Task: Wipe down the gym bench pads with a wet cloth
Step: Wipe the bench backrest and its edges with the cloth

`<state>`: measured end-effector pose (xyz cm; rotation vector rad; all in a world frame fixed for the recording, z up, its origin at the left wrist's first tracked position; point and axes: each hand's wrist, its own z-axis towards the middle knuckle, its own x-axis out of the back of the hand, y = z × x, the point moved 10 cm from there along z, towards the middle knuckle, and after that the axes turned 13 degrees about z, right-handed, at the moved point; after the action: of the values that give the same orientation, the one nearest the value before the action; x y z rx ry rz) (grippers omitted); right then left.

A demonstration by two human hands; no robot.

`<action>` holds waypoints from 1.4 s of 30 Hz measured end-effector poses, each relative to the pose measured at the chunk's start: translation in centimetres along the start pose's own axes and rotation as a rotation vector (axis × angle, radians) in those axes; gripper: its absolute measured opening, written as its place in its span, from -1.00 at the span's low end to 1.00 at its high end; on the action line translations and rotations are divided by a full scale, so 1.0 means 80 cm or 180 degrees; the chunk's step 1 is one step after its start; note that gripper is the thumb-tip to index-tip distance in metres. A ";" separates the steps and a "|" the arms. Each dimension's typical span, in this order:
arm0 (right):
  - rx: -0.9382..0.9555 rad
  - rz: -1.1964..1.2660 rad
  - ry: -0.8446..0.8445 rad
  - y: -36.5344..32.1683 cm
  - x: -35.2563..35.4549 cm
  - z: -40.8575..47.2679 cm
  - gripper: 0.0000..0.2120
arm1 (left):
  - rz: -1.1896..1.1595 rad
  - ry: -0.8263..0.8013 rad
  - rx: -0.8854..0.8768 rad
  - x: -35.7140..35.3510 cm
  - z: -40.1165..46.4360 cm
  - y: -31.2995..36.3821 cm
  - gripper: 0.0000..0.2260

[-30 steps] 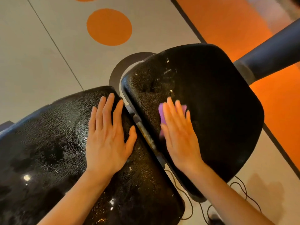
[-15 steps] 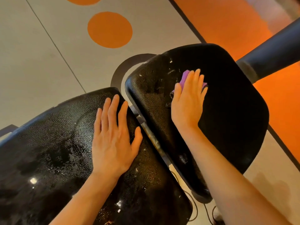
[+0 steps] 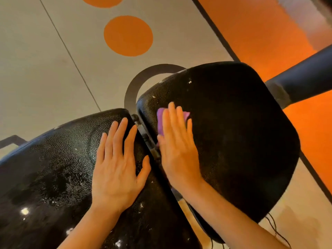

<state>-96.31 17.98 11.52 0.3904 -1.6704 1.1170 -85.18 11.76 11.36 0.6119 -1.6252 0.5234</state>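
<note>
I look down on two black textured bench pads that meet at a narrow gap running diagonally through the middle of the frame. My left hand [image 3: 116,168] lies flat and open on the long back pad [image 3: 53,168], which fills the lower left of the frame; fingers spread, thumb angled toward the gap, gripping nothing. That pad glistens with wet patches and small bright specks, most of them left of and below the hand.

My right hand [image 3: 177,150] presses palm-down on the seat pad [image 3: 242,141], the broad rounded one in the centre right of the frame. Its fingers are extended and flat on top of a purple cloth [image 3: 160,119], pinning it to the pad rather than closing around it. The cloth sits at the left edge of the seat pad, just beside the gap; I see it only as a strip left of the fingers and a corner poking out past the fingertips, the rest hidden under the hand. The hand is slightly blurred.

In the gap between the pads a metal hinge bracket [image 3: 143,135] shows. At the upper right a dark padded roller [image 3: 305,76] juts in from the edge. The floor [image 3: 45,69] is pale grey with an orange circle [image 3: 128,35] at the upper centre and an orange zone [image 3: 260,33] toward the upper right. Thin black cables [image 3: 274,229] trail at the lower right.
</note>
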 end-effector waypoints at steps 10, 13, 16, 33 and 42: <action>-0.0366 -0.0231 0.0247 0.037 0.026 0.070 -0.48 | 0.0089 -0.0047 -0.0001 -0.001 0.000 0.003 -0.37; 0.1176 -0.0091 -0.0694 -0.012 -0.006 0.020 -0.52 | 0.0116 -0.0036 -0.0013 -0.001 0.000 0.003 -0.36; 0.0249 -0.0224 -0.0150 0.078 0.044 0.111 -0.55 | 0.0123 0.0004 -0.0013 0.001 0.000 0.002 -0.37; -0.0053 0.0169 0.0010 0.028 0.021 0.105 -0.48 | 0.0214 -0.0078 0.0021 -0.006 0.001 0.000 -0.36; 0.1293 -0.0301 -0.0879 0.004 -0.002 -0.016 -0.45 | 0.0165 -0.0019 0.0018 -0.004 0.001 0.000 -0.36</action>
<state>-95.71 19.15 11.26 0.9081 -1.6331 1.3799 -85.17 11.72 11.06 0.5773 -1.6494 0.5650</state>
